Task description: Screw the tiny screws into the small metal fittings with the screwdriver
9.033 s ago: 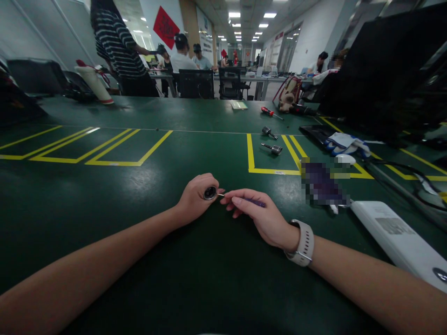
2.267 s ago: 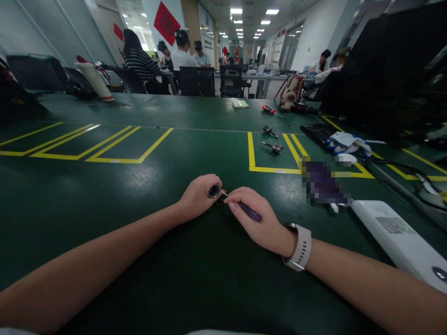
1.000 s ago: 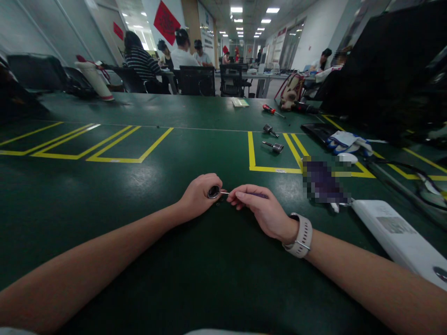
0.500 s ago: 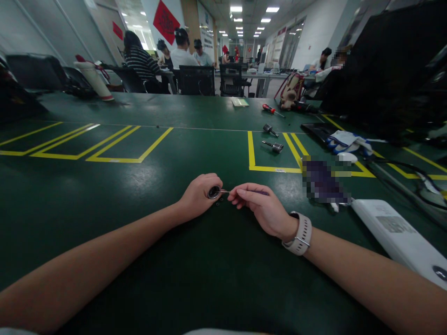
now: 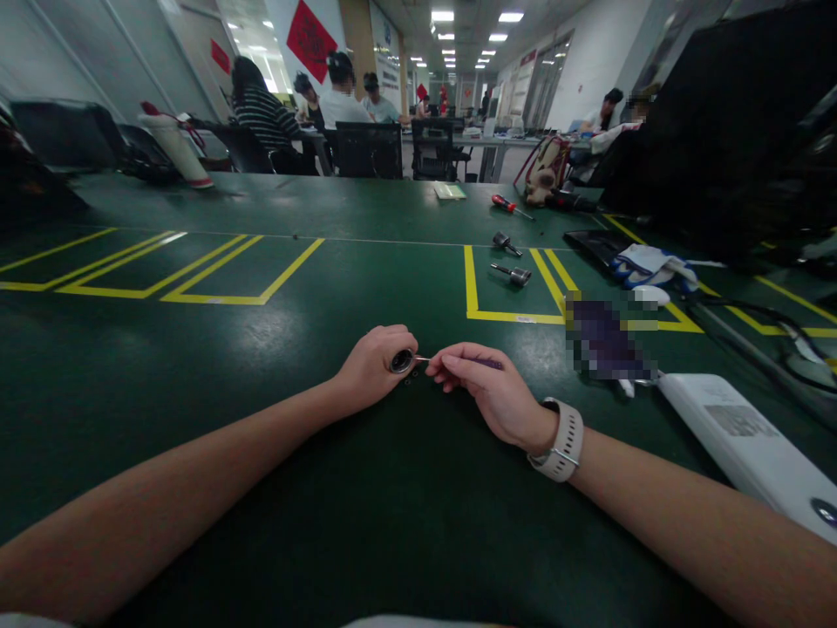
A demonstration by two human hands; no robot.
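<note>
Pinching a purple-handled tool [image 5: 488,363], right hand [image 5: 482,384] beside left hand [image 5: 367,371] gripping round metal part [image 5: 401,360]

Left hand [image 5: 366,375] grips a metal cup [image 5: 401,361], open end facing camera. Right hand [image 5: 490,388] pinches a purple-handled tool [image 5: 487,363], shaft at cup's 3 o'clock; tip hidden. Pale watch [image 5: 562,440] on right wrist. Tiny dark rings [image 5: 414,374] on green table [image 5: 392,523], cup's 5 o'clock, just beside. From hands: two stemmed metal parts [image 5: 520,276] between 1 and 2, red-handled screwdriver [image 5: 503,203] farther at 1, white box [image 5: 751,436] at 3, white bottle [image 5: 176,150] at 10, seated people [image 5: 349,109] around 11.
</note>
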